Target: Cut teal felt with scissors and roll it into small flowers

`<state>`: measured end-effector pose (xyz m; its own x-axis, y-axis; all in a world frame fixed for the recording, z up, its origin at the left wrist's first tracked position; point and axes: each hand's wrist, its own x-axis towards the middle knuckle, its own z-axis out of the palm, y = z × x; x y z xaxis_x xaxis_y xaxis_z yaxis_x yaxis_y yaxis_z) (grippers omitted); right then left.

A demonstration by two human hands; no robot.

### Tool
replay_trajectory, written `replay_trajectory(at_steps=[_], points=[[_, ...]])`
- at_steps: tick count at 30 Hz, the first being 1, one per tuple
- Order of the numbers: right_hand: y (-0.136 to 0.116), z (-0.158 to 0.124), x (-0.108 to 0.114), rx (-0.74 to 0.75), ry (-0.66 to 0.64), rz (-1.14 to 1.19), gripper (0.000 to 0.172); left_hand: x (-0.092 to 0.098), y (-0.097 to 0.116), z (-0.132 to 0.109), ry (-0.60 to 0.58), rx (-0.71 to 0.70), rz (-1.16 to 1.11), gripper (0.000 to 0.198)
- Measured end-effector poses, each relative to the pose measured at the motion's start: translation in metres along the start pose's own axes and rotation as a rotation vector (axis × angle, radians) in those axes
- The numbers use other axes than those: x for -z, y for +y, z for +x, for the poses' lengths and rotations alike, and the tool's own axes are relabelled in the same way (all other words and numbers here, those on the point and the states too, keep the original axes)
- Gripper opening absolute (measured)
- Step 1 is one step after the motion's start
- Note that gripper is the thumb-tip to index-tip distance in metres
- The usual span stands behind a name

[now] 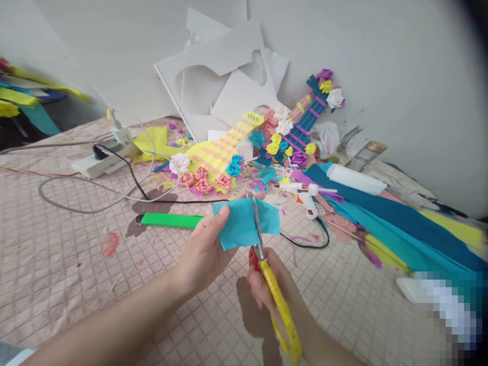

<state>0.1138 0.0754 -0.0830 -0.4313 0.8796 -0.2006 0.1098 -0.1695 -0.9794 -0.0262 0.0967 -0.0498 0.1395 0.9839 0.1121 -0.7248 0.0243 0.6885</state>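
Observation:
A piece of light-blue crepe paper (237, 223) is pinched between the thumb and fingers of my left hand (206, 249). My right hand (272, 284) grips a pair of scissors (280, 300) with yellow handles. Their metal blades cross the blue paper near its right side, and a flap of it lies to the right of them. Something small and red shows at the fingers of my right hand, by the scissors' pivot. Behind my left hand lies a green utility knife (171, 220), partly covered by that hand.
A yellow paper guitar (217, 150) and a dark-blue one (307, 122), both with paper flowers, stand at the back before white cut-out boards (224, 66). A glue gun (301, 192), crepe paper sheets (366, 203) and a jar (368, 152) are right. A power strip (101, 161) with cables is left.

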Motion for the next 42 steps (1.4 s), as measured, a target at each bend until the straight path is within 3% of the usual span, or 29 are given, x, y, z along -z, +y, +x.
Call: replay_trajectory(at_steps=[15, 36, 42], points=[[0.011, 0.003, 0.002, 0.001, -0.010, 0.038, 0.026, 0.000, 0.000, 0.000, -0.031, -0.006, -0.011, 0.036], [0.013, 0.002, 0.001, -0.023, -0.013, 0.106, 0.036, 0.001, 0.000, 0.001, -0.010, -0.002, 0.019, 0.035], [0.010, 0.003, -0.001, -0.090, -0.015, 0.115, 0.041, 0.001, 0.000, 0.003, -0.006, -0.002, 0.020, 0.035]])
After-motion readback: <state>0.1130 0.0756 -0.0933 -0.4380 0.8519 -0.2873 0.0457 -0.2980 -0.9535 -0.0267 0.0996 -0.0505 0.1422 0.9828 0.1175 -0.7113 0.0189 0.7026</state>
